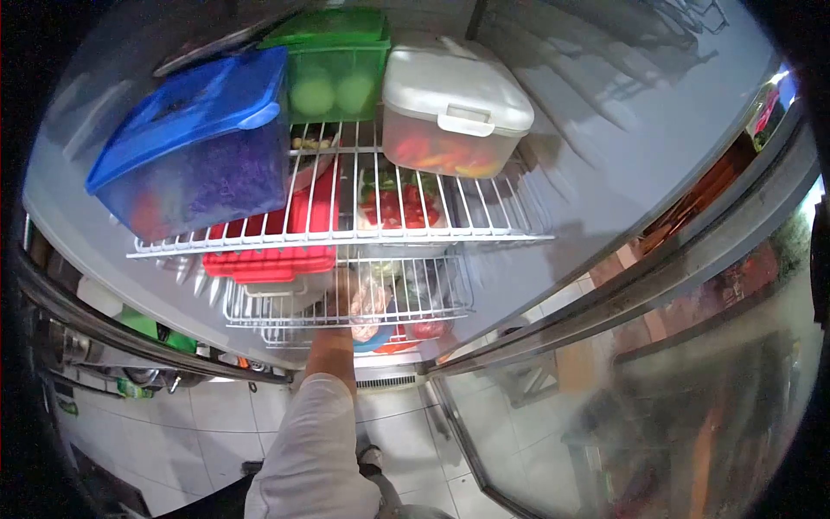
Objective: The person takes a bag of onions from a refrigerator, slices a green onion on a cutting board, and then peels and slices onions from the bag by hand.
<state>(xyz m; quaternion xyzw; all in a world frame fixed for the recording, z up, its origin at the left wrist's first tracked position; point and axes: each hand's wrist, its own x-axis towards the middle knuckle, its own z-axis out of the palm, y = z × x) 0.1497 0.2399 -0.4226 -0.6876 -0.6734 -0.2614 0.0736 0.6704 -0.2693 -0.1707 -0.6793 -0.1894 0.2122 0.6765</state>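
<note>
My left forearm reaches from the bottom into an open fridge. My left hand (342, 296) is beneath the upper wire shelf (346, 235), beside a clear bag of pinkish food (370, 303); wires and blur hide its fingers and anything in them. Just above it is a red container (270, 262). On the upper shelf stand a blue-lidded box (203, 164) with purple contents, a green box (337, 78) with round items, and a white-lidded box (462, 108) with red and yellow contents. My right hand is out of view.
A lower wire shelf (415, 313) holds bags, with a blue item and red items beneath. The fridge side wall (622, 112) rises at the right. An open glass door (536, 432) stands at lower right. Green and metal items are at the left, above a tiled floor (220, 406).
</note>
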